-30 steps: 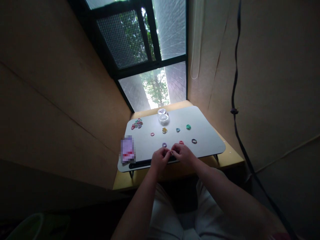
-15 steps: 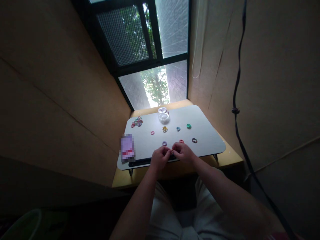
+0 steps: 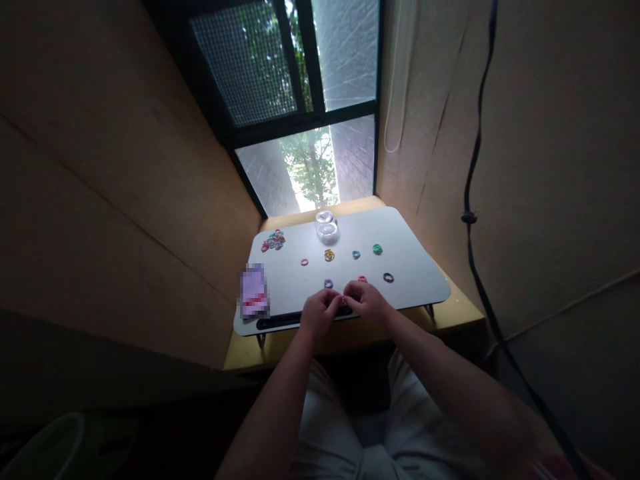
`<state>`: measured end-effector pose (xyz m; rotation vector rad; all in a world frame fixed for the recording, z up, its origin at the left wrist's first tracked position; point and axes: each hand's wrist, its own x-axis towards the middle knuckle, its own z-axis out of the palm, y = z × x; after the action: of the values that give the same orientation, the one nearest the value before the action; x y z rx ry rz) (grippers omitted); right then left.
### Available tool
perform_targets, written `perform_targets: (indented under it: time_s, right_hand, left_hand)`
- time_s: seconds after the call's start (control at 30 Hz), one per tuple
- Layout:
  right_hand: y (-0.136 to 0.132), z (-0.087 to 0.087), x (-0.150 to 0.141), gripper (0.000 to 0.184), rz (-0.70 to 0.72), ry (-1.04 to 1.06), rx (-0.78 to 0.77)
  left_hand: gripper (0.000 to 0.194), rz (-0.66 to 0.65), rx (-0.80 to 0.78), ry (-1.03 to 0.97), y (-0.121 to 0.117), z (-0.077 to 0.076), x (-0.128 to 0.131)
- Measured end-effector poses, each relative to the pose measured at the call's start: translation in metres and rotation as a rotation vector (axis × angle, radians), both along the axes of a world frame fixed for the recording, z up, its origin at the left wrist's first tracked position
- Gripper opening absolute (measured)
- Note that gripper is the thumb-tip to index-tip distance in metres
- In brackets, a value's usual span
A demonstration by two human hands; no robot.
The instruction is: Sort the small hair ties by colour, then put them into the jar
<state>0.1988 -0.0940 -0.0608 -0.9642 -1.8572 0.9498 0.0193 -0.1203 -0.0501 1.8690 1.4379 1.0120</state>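
Just beyond the yellow bands [image 3: 329, 255] stands a clear container [image 3: 327, 232], contents indistinct.

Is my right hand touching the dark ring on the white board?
Apart. The head view shows it: a strip of white board lies between your right hand and the dark ring.

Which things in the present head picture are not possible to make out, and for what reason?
Head view:
Small item between left hand and right hand: too small and partly covered by them.
Red loop: near side hidden by the right hand.
Purple object: pixelation blurs its details.
Colourful pile: pieces too small and crowded to count.
Green container: cut off by the bottom edge, in shadow.
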Motion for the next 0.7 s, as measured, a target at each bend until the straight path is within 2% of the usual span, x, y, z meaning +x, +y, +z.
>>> perform_targets:
  time_s: [0.4,0.7]
  right_hand:
    - [0.0023,-0.0055,-0.0011,0.01,-0.005,0.012,-0.014]
    - [0.0026,-0.0033,-0.0015,0.014,-0.026,0.032,-0.025]
  left_hand:
    - [0.02,0.038,-0.006,-0.004,0.0009,-0.0051,-0.0004]
    - [0.02,0.054,0.002,0.012,0.0001,-0.0044,-0.0002]
